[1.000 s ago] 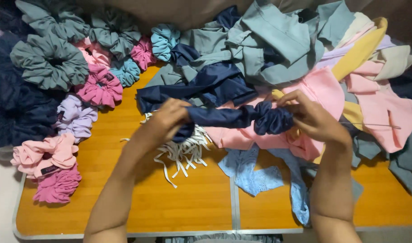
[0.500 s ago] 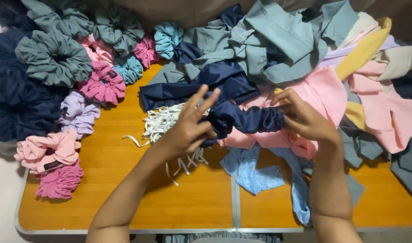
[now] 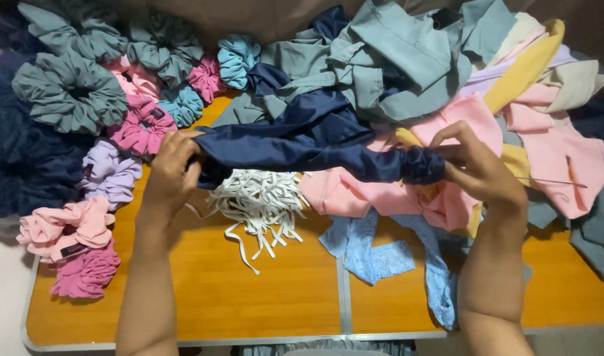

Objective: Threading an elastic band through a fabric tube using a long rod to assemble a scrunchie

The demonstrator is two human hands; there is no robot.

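Head view: across mid-frame, the left hand (image 3: 173, 168) pinches one end of a navy tube (image 3: 302, 155) and the right hand (image 3: 477, 168) grips its bunched end. Too hard a pull could slip the gathers loose, or drag the white elastic (image 3: 259, 204) below.

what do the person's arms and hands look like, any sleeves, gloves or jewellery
Both forearms are bare right down to the bottom edge of the view, with no sleeves showing. The left hand and right hand wear no gloves. No rings, watch or bracelets show on either one, and the nails look short and unpainted.
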